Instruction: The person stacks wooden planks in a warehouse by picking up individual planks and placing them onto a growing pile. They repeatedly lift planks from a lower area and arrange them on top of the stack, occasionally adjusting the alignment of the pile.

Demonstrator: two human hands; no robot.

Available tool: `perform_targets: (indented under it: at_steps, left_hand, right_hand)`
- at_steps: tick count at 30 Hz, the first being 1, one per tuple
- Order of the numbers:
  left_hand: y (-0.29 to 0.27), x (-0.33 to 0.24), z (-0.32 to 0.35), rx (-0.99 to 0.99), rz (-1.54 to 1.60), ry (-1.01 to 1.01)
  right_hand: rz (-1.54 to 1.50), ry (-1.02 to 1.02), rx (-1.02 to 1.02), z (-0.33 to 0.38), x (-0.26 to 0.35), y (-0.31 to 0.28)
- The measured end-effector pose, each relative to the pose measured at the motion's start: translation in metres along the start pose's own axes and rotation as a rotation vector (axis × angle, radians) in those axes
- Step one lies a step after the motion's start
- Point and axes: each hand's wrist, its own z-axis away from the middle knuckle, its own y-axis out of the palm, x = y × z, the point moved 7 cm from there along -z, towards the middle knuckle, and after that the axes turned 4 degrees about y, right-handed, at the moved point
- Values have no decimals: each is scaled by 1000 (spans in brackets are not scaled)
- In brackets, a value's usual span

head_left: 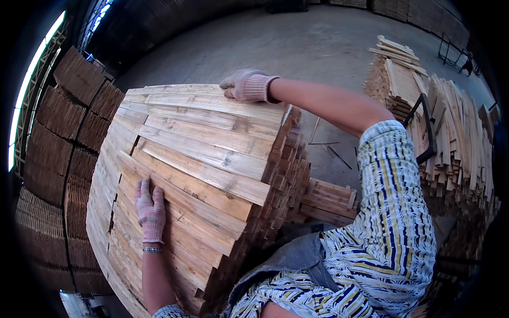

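A large stack of pale wooden planks (207, 140) fills the middle of the view, its boards lying side by side with uneven ends at the right. My left hand (150, 212), in a light pinkish work glove, lies on the top boards with its fingers stretched along the face of a raised plank (183, 196). Out across the stack reaches my right arm. The gloved right hand (247, 86) bends its fingers over the far edge of the outermost plank (212, 99), gripping it; the fingertips are partly hidden.
Tall piles of darker boards (55, 143) stand at the left. Loose and stacked planks (456, 132) lie at the right beside a dark metal frame (424, 130). Thin wood strips (323, 142) litter the concrete floor (297, 47). A smaller slatted stack (328, 201) sits beside my right elbow's sleeve.
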Motion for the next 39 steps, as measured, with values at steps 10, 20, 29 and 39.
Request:
perform_targets:
  at_steps: [10, 20, 29, 39]
  left_hand:
    - [-6, -13, 1, -22, -35, -31]
    - [-11, -13, 4, -8, -55, -89]
    - [-21, -24, 6, -38, -69, -57]
    - [-25, -23, 9, -172, -214, -166]
  right_hand:
    - [34, 109, 66, -30, 4, 0]
    - [-310, 8, 96, -40, -2, 11]
    - [89, -8, -101, -48, 3, 18]
    - [-610, -776, -170, 127, 126, -42]
